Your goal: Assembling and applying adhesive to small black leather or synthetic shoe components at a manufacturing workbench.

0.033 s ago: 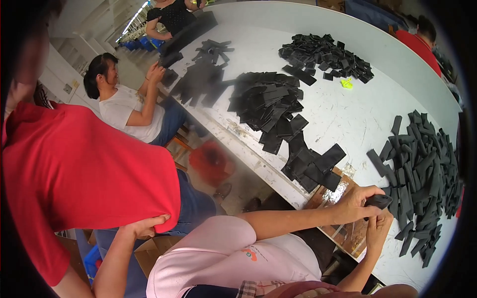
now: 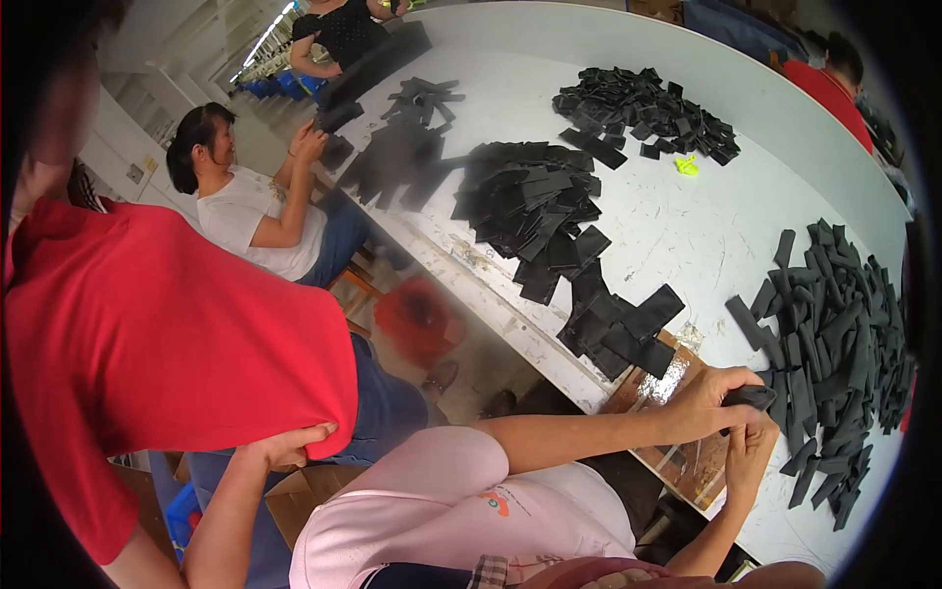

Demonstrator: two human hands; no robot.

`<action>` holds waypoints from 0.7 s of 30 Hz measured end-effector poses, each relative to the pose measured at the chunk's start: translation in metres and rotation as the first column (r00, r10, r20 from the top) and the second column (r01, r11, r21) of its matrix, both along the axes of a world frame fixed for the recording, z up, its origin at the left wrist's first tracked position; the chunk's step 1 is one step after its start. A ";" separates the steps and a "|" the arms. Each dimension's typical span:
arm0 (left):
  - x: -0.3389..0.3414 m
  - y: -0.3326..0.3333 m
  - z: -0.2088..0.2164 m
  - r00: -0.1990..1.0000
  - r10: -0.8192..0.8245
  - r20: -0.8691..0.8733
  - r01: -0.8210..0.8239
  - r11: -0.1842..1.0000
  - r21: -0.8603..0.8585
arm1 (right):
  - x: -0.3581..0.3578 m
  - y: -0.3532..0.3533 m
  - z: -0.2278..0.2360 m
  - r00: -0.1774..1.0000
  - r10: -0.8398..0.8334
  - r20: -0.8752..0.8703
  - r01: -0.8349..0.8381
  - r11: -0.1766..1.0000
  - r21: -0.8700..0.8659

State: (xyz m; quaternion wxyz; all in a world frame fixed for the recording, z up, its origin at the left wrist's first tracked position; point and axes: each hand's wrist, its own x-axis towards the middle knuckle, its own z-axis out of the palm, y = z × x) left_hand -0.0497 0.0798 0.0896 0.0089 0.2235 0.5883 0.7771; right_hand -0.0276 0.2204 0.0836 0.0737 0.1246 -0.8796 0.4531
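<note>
A small black folded piece (image 2: pixel 750 397), fabric-like or foam-like, is held up over the table's near right side. My left hand (image 2: pixel 708 401) grips it from the left, thumb and fingers closed around it. From below, my right hand (image 2: pixel 752 442) pinches its lower edge, fingers bent and close to the left hand. Exactly what kind of piece it is cannot be made out. Under my hands lies a brown wooden board (image 2: pixel 628 395) with a shiny clear covering. Just to the right rises a heap of narrow black rolled strips (image 2: pixel 834 344).
Flat black rectangles (image 2: pixel 525 196) are piled at the table's middle, trailing to the board. Farther back lie a heap of small black pieces (image 2: pixel 643 108) and a yellow-green scrap (image 2: pixel 686 166). A person in red (image 2: pixel 196 344) stands close on my left; another in white (image 2: pixel 260 211) sits beyond.
The black piece has shifted slightly between my fingers, and its near end looks narrower. Everything else stays practically as it was.
</note>
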 end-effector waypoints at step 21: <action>-0.017 0.011 -0.001 0.968 0.024 -0.250 -0.098 0.952 -0.289 | 0.010 0.001 -0.049 0.993 -0.101 -0.065 0.095 0.991 -0.090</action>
